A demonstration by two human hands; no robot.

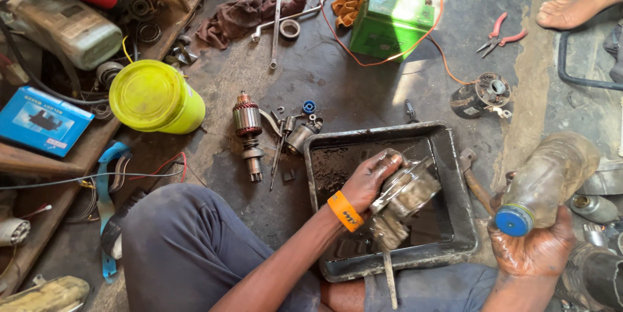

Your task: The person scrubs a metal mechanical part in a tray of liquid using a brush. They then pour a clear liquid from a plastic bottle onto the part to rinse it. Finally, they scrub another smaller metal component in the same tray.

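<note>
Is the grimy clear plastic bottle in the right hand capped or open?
Capped: a blue screw cap closes the grimy clear plastic bottle held in the right hand.

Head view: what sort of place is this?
Probably an informal motor repair workshop on a floor: a dismantled armature, spanners, a green battery and an oily tray lie around the person.

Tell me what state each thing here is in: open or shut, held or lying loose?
Left hand: gripping the greasy metal motor housing over the tray.
Right hand: holding the grimy clear plastic bottle, blue cap on, tilted.
Black metal tray: on the floor, dirty inside.
Copper-wound armature: lying loose on the floor.
Yellow plastic bucket: lid on.
Red-handled pliers: jaws slightly apart, on the floor.
Green battery: orange wires attached.
</note>
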